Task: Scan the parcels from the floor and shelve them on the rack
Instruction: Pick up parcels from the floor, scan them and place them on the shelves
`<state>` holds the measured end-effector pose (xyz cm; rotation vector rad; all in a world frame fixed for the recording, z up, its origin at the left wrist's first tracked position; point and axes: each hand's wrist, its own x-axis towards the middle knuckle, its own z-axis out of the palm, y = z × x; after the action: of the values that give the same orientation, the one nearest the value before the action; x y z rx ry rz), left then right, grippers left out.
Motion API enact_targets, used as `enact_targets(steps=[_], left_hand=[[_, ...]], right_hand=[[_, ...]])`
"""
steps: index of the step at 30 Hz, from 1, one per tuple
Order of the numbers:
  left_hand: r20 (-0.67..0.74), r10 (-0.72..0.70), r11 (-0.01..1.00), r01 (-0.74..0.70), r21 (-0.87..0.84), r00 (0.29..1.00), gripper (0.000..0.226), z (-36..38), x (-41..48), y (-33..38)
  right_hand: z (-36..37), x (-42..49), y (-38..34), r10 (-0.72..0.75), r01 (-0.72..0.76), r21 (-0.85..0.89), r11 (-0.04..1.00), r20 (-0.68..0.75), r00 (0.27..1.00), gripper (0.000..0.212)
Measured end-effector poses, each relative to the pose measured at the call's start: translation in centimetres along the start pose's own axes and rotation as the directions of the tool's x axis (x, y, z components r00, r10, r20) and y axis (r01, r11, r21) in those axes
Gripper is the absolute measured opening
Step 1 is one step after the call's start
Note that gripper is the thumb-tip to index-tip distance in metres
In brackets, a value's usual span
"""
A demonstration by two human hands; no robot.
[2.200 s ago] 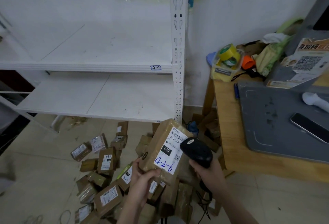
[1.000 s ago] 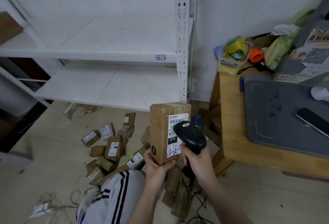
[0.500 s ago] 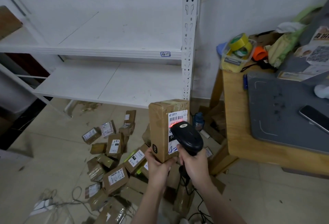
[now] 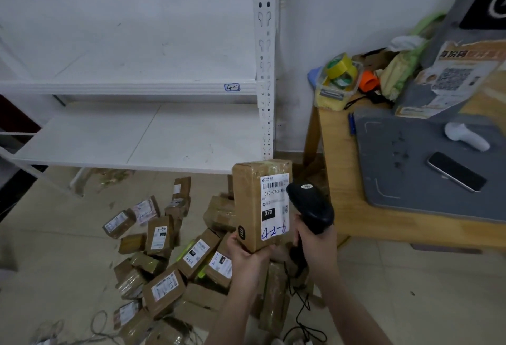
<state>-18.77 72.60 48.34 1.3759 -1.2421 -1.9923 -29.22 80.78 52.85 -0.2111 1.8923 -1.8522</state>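
Note:
My left hand [image 4: 247,251] grips the bottom of an upright brown parcel [image 4: 249,202]; its white label reads 070 with "4-2-9" written in blue. Right beside the label, my right hand [image 4: 315,243] holds a black barcode scanner [image 4: 310,207] by its handle, head pointing at the label. Several more labelled brown parcels [image 4: 164,268] lie in a heap on the floor below. The white rack [image 4: 142,88] stands behind, its two visible shelves bare, the upper edge tagged "4-2".
A wooden table [image 4: 342,202] stands at right with a grey mat [image 4: 410,175], a phone [image 4: 456,171], a white handheld device [image 4: 466,136], tape rolls [image 4: 339,66] and clutter at its back. Cables [image 4: 301,314] trail on the tiled floor near the heap.
The parcel turned upright in my left hand and the scanner came up against its label, where a red light showed half a second ago. Now the light is gone and the scanner sits slightly to the right.

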Motion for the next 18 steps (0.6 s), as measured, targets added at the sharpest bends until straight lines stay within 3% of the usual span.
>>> enact_targets(steps=[3,8,11,14,17,18], left_hand=[[0.008,-0.009,1.000,0.009,0.006,1.000,0.094,0.5,0.2,0.0],[0.039,0.020,0.998,-0.022,0.056,0.999,0.076,1.9,0.2,-0.3],[0.067,0.007,0.999,-0.010,0.046,0.998,0.075,2.8,0.5,-0.3],[0.073,-0.007,1.000,0.007,0.006,0.997,0.076,3.3,0.6,-0.2],[0.024,-0.038,0.996,0.040,-0.085,0.999,0.084,2.8,1.2,-0.4],[0.010,-0.053,0.992,0.054,-0.114,0.999,0.091,2.5,1.5,-0.4]], right_hand=[[-1.4,0.8,-0.3,0.030,-0.030,-0.006,1.000,0.000,1.000,0.026],[-1.3,0.7,-0.4,0.072,-0.061,-0.128,0.990,0.079,0.994,0.022],[-1.9,0.9,0.0,0.090,-0.085,-0.094,0.992,0.053,0.995,0.017],[-3.5,1.3,0.1,0.129,-0.131,-0.059,0.990,-0.029,0.991,0.015],[-6.0,3.4,0.6,0.142,-0.156,-0.056,0.986,-0.204,0.969,0.008],[-6.9,4.6,0.9,0.158,-0.180,-0.063,0.982,-0.257,0.953,0.016]])
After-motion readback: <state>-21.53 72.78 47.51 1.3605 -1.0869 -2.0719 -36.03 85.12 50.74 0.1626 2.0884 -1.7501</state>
